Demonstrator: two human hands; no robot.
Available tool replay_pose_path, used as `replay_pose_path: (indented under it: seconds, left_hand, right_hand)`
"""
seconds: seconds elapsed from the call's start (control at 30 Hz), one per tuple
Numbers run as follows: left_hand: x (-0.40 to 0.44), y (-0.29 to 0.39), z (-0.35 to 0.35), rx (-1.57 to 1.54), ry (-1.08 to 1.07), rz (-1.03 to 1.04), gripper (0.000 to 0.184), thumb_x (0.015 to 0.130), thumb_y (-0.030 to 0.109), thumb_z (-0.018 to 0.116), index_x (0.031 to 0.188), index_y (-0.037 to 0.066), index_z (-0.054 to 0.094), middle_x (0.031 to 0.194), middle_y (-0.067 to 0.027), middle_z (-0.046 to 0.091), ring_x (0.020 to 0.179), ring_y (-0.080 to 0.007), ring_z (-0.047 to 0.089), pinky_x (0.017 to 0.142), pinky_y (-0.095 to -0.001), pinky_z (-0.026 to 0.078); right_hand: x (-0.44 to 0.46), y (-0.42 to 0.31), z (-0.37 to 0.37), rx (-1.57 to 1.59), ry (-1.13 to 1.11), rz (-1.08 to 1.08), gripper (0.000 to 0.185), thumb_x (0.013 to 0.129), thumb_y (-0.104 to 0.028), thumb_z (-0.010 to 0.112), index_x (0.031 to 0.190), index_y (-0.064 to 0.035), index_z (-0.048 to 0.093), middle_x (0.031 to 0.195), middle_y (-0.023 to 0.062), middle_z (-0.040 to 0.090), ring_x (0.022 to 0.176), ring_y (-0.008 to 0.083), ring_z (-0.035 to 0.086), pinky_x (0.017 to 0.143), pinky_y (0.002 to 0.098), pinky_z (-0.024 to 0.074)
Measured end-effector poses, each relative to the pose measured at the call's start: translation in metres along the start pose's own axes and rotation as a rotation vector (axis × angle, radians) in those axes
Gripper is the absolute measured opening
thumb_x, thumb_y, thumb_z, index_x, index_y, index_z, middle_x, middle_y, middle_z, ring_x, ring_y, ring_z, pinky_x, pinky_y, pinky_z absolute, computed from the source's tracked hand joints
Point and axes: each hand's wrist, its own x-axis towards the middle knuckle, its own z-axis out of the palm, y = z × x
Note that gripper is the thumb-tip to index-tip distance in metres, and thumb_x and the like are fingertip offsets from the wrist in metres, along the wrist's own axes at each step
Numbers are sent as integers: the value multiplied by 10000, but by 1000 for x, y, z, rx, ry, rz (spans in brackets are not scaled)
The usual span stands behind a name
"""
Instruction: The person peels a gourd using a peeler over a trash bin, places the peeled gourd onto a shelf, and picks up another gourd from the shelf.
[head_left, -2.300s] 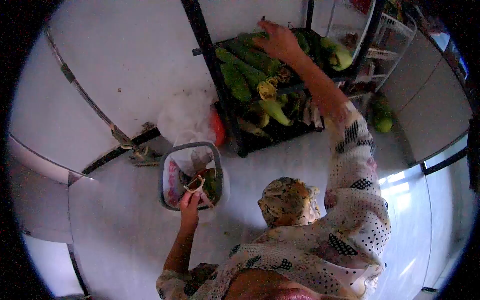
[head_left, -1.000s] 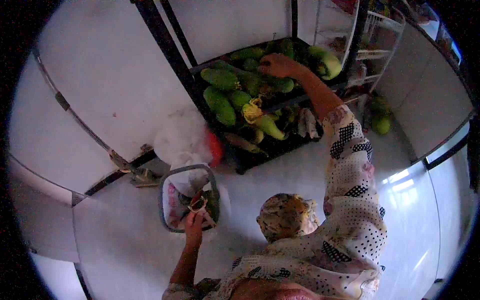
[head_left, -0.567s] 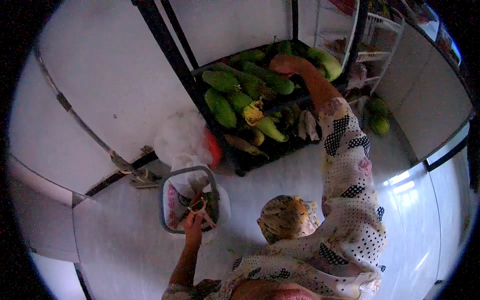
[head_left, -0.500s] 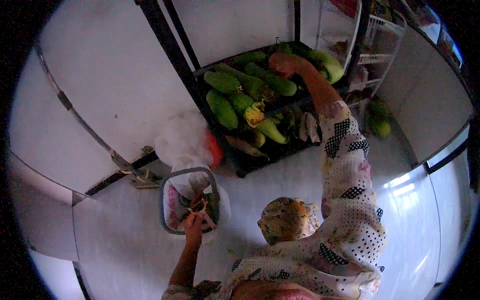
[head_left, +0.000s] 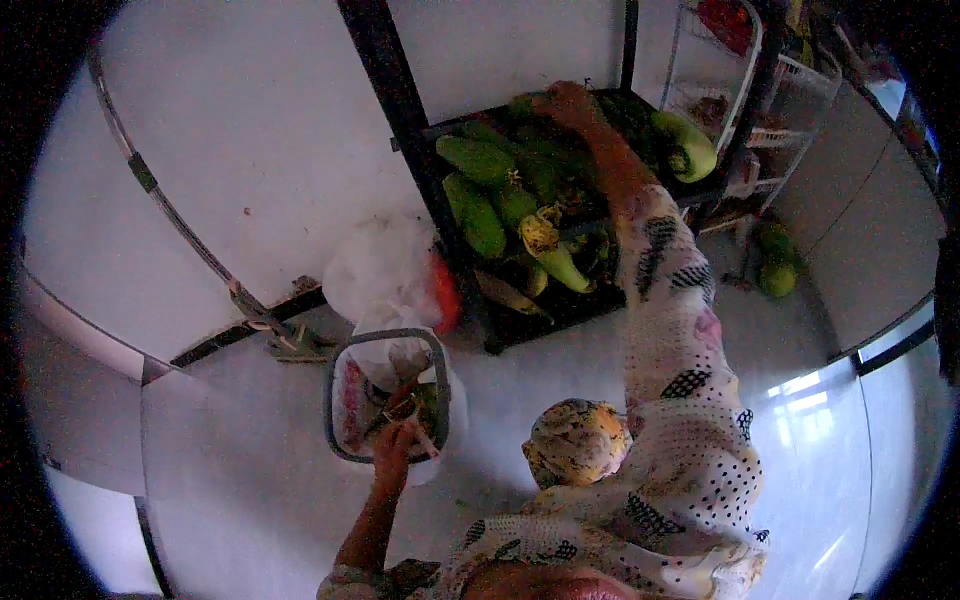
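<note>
My left hand (head_left: 394, 442) is over the near rim of a lined waste bin (head_left: 334, 420), its fingers closed on something thin and pale that I cannot make out. Dark and green scraps lie inside the bin. Reaching to the back of a black shelf rack (head_left: 490, 325), my right hand (head_left: 572, 102) touches or nearly touches a green vegetable (head_left: 526, 104); its fingers are blurred. Several long green vegetables (head_left: 474, 218) lie on the shelf, with a withered yellow blossom (head_left: 540, 232) at their front and a pale green gourd (head_left: 684, 148) at the right.
White plastic bags (head_left: 375, 270) and a red item (head_left: 444, 290) lie between bin and rack. A mop (head_left: 190, 222) leans at the left. A white wire rack (head_left: 785, 130) and green gourds (head_left: 777, 265) stand right. A patterned cloth-like bundle (head_left: 577, 442) is near my body.
Over the shelf, my right hand has gone toward the back, left of the pale gourd. My left hand stays at the bin. The whole view has shifted slightly.
</note>
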Motion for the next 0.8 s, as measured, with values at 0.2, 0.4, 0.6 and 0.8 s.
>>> replay_pose_path:
  seconds: [0.2,0.4,0.6,0.8]
  left_hand:
    - [13,-19,-23,-384,-73,31,261,910,255,510,1014,19,550,957,-93,584,825,-200,559,725,-357,461]
    - [38,17,-29,-962,-234,-125,77,885,91,487,942,44,508,891,-92,560,694,-173,506,592,-322,416]
    - [24,103,-7,-850,-158,-33,111,835,-5,514,940,25,498,858,-76,540,665,-114,474,536,-250,372]
    - [7,164,0,-682,-70,102,142,838,-6,517,980,-10,509,880,-70,528,734,-121,514,484,-214,356]
  right_hand:
    - [-105,-74,-70,1652,112,208,436,905,-381,533,1147,-20,501,1010,125,590,796,221,599,647,330,521]
    - [-201,-131,-81,1648,-221,150,538,887,-474,498,1162,-12,475,915,114,592,631,178,547,476,266,443]
    - [-244,-190,-43,1536,-705,63,627,856,-584,466,1109,-12,516,827,98,593,538,160,519,456,261,409]
    - [-257,-237,-5,1705,-1093,4,602,909,-566,377,1115,-23,537,850,113,603,648,177,579,575,285,466]
